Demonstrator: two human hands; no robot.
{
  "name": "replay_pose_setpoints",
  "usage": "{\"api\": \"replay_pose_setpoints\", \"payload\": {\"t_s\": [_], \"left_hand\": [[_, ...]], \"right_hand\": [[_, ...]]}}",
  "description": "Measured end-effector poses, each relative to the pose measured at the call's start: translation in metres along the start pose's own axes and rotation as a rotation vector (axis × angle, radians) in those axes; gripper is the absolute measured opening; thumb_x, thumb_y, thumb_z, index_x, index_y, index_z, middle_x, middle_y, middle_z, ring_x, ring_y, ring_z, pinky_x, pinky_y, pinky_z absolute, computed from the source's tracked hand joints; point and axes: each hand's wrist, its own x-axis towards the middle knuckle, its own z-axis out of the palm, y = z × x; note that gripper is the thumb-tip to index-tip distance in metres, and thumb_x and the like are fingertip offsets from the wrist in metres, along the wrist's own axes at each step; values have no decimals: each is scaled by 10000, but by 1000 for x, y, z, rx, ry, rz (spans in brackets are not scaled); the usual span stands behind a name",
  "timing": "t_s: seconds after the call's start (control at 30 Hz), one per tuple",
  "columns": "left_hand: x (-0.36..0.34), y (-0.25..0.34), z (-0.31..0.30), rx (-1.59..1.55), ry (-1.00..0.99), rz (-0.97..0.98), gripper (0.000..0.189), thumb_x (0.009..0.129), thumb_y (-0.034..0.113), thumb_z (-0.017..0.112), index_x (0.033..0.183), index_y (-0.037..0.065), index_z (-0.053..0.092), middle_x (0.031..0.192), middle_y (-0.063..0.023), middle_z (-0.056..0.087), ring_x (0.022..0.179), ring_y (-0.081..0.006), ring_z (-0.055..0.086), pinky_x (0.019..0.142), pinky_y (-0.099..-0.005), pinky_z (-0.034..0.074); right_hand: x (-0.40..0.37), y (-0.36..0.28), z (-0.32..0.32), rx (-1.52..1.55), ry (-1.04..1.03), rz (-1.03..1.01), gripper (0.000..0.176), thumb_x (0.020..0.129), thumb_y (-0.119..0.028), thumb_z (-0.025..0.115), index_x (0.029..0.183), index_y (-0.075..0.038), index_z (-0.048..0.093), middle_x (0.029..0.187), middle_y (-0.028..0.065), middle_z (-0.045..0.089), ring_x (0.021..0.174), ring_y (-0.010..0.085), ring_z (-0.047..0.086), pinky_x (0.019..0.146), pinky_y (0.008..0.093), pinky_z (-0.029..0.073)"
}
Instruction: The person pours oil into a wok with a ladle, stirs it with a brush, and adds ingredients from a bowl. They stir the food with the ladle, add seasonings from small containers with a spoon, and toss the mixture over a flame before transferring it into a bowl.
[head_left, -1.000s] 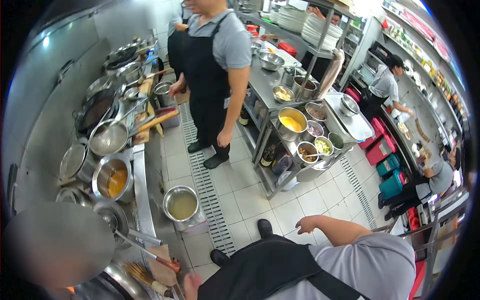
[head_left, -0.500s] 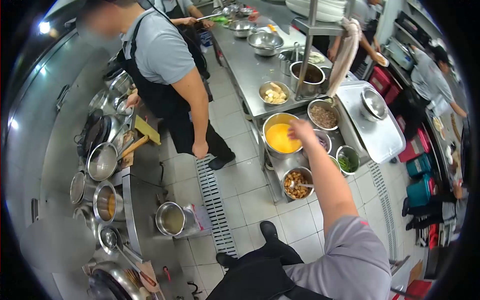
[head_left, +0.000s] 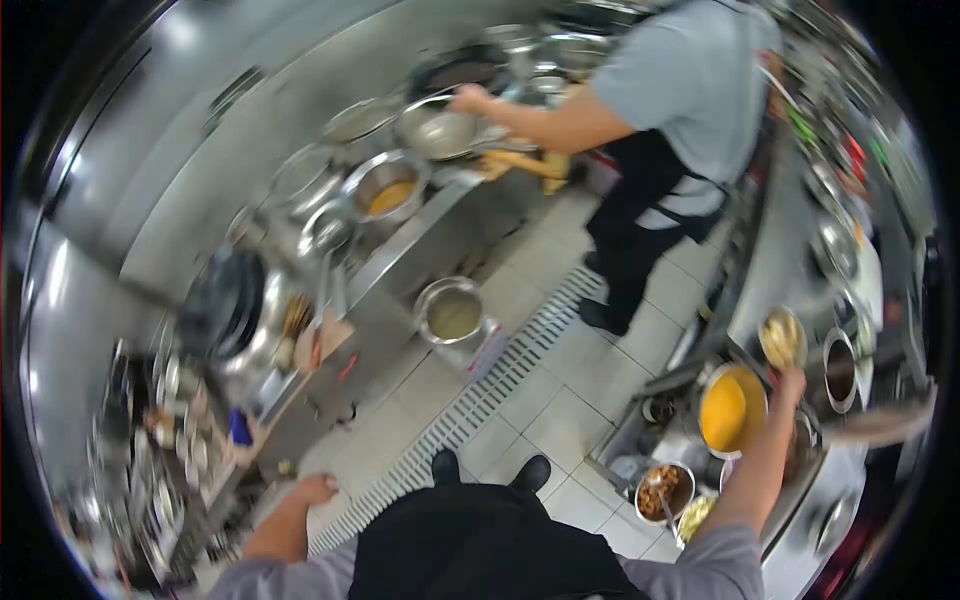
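At the right, my right hand [head_left: 790, 384] closes on the near rim of a metal bowl [head_left: 783, 340] of pale yellow chunks; motion blur softens the fingers. Just left of that hand is a pot of orange-yellow liquid [head_left: 724, 412]. Below it stands a pot of browned chunks [head_left: 664, 494] with a spoon in it, and beside that a container of pale green food [head_left: 696, 516], partly behind my forearm. My left hand [head_left: 318, 488] hangs low at the left over the floor, fingers curled, with nothing visible in it.
A co-worker [head_left: 680, 130] stands at the stove counter, one hand at a strainer [head_left: 440, 128]. A pot of cloudy liquid [head_left: 450, 310] stands low beside the counter. A drain grate [head_left: 500, 380] crosses the tiled floor. A pot of dark liquid [head_left: 840, 370] sits at the right.
My view has swung left toward the stove. My right hand has moved from over the orange-yellow pot to the bowl of pale chunks. My left hand has come into view.
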Motion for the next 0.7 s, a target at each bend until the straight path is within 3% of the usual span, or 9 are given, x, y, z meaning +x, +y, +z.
{"api": "replay_pose_setpoints", "payload": {"t_s": [0.03,0.07,0.1,0.2,0.33,0.43,0.6,0.67,0.7], "left_hand": [[-39,47,-13,32,119,40,495,759,370,646,1146,62,619,1083,-222,640,1041,-362,600,922,-414,463],[-29,41,0,30,178,119,456,755,331,643,1120,57,632,1074,-235,637,1028,-361,605,918,-405,467],[-32,51,4,-3,199,114,428,761,316,629,1097,51,642,1069,-233,638,1030,-363,603,912,-406,470],[-44,99,1,-140,214,164,385,807,290,582,1101,47,631,1032,-194,656,998,-349,614,880,-403,480],[-33,168,-7,-673,146,495,304,923,261,546,1106,28,610,969,-105,677,820,-161,662,760,-322,517],[-49,214,-42,-777,138,676,308,960,310,512,1024,23,604,912,-70,639,776,-154,657,694,-309,512],[-47,188,-84,-1181,127,563,277,936,281,532,964,15,605,843,-70,629,749,-153,642,655,-323,495],[-34,146,-94,-895,459,452,222,882,209,558,932,0,610,784,-67,622,700,-166,617,635,-318,485],[-29,123,-95,-915,457,449,222,882,209,558,932,0,610,784,-67,622,700,-166,617,635,-318,485]], "right_hand": [[-42,-82,-7,611,51,339,299,860,-210,619,1072,-1,588,957,138,654,777,256,642,588,374,529],[-59,-104,-13,648,20,225,306,882,-226,581,1091,-2,571,958,143,649,781,237,643,582,362,529],[-101,-184,-18,468,-42,238,306,914,-256,543,1061,12,552,941,141,638,752,202,635,546,317,514],[-108,-190,6,256,-328,97,224,917,-224,529,948,-2,541,835,68,602,579,142,587,452,270,498],[-240,-353,98,206,-769,25,165,831,-94,531,967,-14,580,821,63,611,608,146,599,464,258,534],[-323,-421,199,213,-1176,-29,178,813,-100,552,948,-10,623,782,46,633,642,139,605,532,273,498],[-468,-526,322,127,-1574,-237,111,824,-63,556,878,32,576,752,86,600,637,165,608,515,300,505],[-513,-568,353,58,-1641,-279,132,851,-93,562,903,28,575,757,86,602,651,171,612,530,298,508],[-532,-584,367,12,-1698,-320,153,878,-122,569,928,23,574,762,87,603,664,177,617,544,297,512]]}}
